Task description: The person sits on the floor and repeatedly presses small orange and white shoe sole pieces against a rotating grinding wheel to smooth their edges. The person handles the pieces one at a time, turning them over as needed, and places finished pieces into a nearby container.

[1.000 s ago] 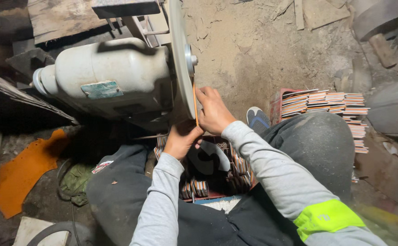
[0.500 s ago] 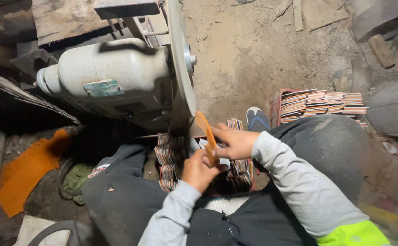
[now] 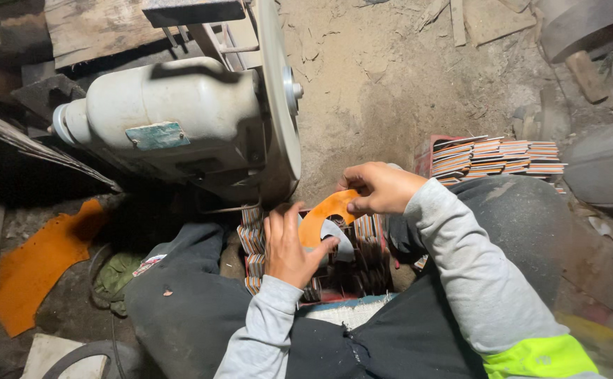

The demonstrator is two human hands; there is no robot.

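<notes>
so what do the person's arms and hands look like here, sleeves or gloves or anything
Both hands are bare, with no gloves: the left hand and the right hand. Both arms wear light grey long sleeves with ribbed cuffs at the wrist. The right sleeve carries a bright yellow-green band near the upper arm.

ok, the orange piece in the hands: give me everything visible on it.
The orange piece is a thin, flat, curved cutout, somewhat crescent-shaped, matte like leather or rubber sheet. The right hand pinches its upper end; the left hand touches its lower edge with the fingers. It is held tilted above a box of stacked pieces, just below the grinding wheel, not touching it. A grey curved piece lies against its underside.
</notes>
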